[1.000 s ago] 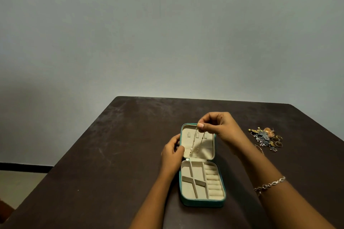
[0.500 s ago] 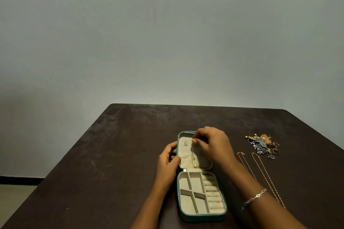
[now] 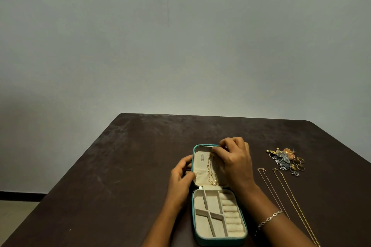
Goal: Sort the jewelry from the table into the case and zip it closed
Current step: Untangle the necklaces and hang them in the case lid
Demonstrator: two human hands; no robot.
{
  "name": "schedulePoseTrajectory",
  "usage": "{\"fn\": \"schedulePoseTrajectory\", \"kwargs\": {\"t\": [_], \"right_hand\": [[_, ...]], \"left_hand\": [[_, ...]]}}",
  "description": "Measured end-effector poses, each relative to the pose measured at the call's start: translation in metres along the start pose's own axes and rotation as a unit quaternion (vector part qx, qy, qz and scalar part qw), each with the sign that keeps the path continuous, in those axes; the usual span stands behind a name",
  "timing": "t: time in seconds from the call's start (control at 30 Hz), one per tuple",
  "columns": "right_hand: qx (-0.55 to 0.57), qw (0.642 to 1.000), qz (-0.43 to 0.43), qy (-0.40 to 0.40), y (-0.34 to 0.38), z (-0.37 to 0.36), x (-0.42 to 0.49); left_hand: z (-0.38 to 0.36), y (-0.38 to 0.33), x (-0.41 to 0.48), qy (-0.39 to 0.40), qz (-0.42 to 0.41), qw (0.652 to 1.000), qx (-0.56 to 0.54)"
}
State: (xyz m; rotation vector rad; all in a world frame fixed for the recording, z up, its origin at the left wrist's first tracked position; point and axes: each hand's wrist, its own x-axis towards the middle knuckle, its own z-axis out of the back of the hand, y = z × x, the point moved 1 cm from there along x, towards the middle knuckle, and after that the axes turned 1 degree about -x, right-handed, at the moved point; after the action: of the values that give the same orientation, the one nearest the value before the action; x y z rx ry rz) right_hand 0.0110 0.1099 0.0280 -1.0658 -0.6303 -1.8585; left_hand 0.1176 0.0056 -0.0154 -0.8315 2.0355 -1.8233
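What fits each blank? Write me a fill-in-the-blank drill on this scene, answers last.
The case lies ___, not zipped, on the table.
The left hand holds the ___ edge of the lid.
The right hand pinches a gold ___ in the lid.
Two necklaces lie ___ of the case.
Answers: open; left; chain; right.

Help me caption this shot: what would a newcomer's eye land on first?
The open teal case near the front of the table: the left hand grips the lid by its side while the right hand pinches a gold chain at its top. To the right lie a jewelry pile and two long chains.
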Motion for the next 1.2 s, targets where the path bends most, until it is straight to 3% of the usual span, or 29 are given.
{"fn": "schedulePoseTrajectory", "kwargs": {"t": [0.33,0.9,1.2], "right_hand": [[-0.008,1.000,0.027,-0.013,-0.001,0.000,-0.004],[0.028,0.996,-0.067,0.048,0.003,0.004,0.006],[0.089,0.994,-0.042,0.049,-0.005,0.006,0.002]], "left_hand": [[-0.001,-0.003,0.000,0.003,-0.001,1.000,-0.019],[-0.001,-0.003,-0.001,0.007,0.018,1.000,-0.019],[0.000,-0.004,-0.001,0.008,0.018,1.000,-0.022]]}}
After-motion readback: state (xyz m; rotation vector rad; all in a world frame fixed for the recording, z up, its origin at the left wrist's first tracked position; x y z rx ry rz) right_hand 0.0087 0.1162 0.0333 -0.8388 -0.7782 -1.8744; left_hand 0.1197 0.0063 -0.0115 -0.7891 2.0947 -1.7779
